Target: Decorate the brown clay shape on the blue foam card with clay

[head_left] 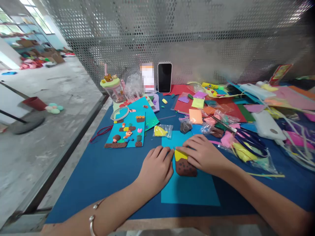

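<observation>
A flat piece of modelling clay [185, 166], brown with dark spots and yellow along its top, lies on a light blue sheet [189, 193]. My left hand [157, 165] is curled closed along its left side, index fingertip at the upper left corner. From the right, my right hand [203, 154] reaches over the yellow part, its fingers bent and close together against the clay's top and right edge. Both thumbs are mostly hidden. Just beyond the sheet are a bag of yellow clay [161, 131] and a dark wrapped lump [185, 126].
At left lies a blue card with clay figures [128, 131], a clear tape roll [119, 113] on its corner. Behind stand a lidded cup [114, 88] and a phone [164, 78]. Scissors [248, 144], clay packets, cables and a white power bank [268, 126] crowd the right.
</observation>
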{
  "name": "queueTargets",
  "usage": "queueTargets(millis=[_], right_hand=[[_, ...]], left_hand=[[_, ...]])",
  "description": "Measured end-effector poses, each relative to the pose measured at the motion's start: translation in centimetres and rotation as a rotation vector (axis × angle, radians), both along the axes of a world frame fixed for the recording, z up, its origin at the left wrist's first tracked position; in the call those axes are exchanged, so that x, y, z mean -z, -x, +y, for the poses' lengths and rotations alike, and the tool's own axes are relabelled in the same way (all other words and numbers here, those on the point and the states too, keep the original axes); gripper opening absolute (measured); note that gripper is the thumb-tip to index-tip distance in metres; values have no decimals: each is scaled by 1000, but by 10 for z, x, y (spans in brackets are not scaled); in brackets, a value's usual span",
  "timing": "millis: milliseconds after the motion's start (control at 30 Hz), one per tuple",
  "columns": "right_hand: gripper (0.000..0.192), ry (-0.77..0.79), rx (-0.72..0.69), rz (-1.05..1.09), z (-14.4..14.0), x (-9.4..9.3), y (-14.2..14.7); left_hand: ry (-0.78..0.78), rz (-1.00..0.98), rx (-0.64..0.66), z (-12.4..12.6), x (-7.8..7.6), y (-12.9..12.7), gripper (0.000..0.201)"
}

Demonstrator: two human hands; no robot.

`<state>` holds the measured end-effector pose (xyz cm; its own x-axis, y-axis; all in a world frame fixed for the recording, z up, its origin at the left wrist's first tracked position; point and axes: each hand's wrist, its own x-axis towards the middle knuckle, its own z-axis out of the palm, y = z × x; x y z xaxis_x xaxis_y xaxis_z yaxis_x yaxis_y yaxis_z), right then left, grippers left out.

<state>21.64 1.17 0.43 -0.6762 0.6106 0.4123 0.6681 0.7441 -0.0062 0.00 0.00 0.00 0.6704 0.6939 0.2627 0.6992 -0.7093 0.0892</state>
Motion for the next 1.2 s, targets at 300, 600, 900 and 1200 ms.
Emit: queueTargets(millis=[300,600,900,1200], right_hand=[[24,15,-37,16,2,0,0],[26,54,-23,5,2,1,1],[28,59,-15,24,2,1,0],[31,15,-23,15,2,-2,-3]], left_hand=[[-4,-12,10,1,0,0,36],[-2,-38,12,0,3,2,37],[18,-20,-20,1,7,1,43],[113,-129,-17,3,2,1,40]])
